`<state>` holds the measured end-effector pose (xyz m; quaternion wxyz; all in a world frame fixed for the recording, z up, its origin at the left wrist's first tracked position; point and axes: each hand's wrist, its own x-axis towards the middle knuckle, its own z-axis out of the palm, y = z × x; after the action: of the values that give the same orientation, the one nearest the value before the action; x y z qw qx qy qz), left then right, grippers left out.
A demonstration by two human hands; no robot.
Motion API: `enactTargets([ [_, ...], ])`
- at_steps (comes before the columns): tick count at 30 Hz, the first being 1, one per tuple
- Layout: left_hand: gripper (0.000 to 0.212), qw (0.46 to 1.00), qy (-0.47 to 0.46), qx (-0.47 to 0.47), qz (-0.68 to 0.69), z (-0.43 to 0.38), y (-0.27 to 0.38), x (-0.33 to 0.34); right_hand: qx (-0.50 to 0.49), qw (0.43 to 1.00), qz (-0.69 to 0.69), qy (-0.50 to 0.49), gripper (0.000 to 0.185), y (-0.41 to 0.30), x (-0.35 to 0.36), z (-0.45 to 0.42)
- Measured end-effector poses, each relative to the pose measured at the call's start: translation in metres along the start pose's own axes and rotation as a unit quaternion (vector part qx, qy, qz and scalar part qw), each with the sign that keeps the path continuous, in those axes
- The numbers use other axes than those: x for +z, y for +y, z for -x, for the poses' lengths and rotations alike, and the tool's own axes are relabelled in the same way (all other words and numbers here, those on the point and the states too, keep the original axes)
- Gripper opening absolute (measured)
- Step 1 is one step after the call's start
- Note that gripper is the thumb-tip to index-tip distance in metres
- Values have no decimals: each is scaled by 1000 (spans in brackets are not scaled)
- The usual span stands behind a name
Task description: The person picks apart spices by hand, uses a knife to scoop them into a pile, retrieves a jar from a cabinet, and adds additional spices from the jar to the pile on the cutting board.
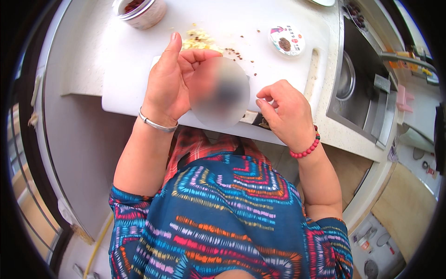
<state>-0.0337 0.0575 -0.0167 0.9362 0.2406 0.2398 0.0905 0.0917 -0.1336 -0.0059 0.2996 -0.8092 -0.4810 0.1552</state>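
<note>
My left hand (pixel 176 76) is raised over the white cutting board (pixel 122 87), palm turned inward, thumb up and fingers bent; a blurred round patch covers what lies beside its fingers. On the right, my right hand (pixel 284 104) hovers with thumb and fingertips close together; whether something small is between them cannot be told. Below it, the dark handle (pixel 262 121) of what looks like a knife lies at the board's near edge, its blade mostly hidden by the blur. Chopped pale yellow pieces (pixel 200 40), perhaps garlic, lie behind my left hand, with small brown peppercorn-like grains (pixel 234 52) beside them.
An open tub (pixel 144 15) with dark red contents stands at the back left. A round printed lid (pixel 287 40) with a brown heap on it lies at the back right, near the board's handle slot. Farther right is a steel sink (pixel 362 87) holding a metal bowl (pixel 346 78), with a faucet (pixel 400 57).
</note>
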Motion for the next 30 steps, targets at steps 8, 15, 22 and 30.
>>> enactTargets([
  [8,40,978,127,163,25,83,1,-67,2,998,-9,-62,7,8,-2,8],
  [15,25,889,327,317,51,253,-11,-143,-15,993,-62,-100,6,8,-5,4],
  [22,42,694,607,368,121,378,-95,-205,-52,984,-43,-166,7,11,-7,-8],
  [30,67,688,660,282,107,432,-133,-259,-94,981,-38,-166,7,-1,-13,-13],
])
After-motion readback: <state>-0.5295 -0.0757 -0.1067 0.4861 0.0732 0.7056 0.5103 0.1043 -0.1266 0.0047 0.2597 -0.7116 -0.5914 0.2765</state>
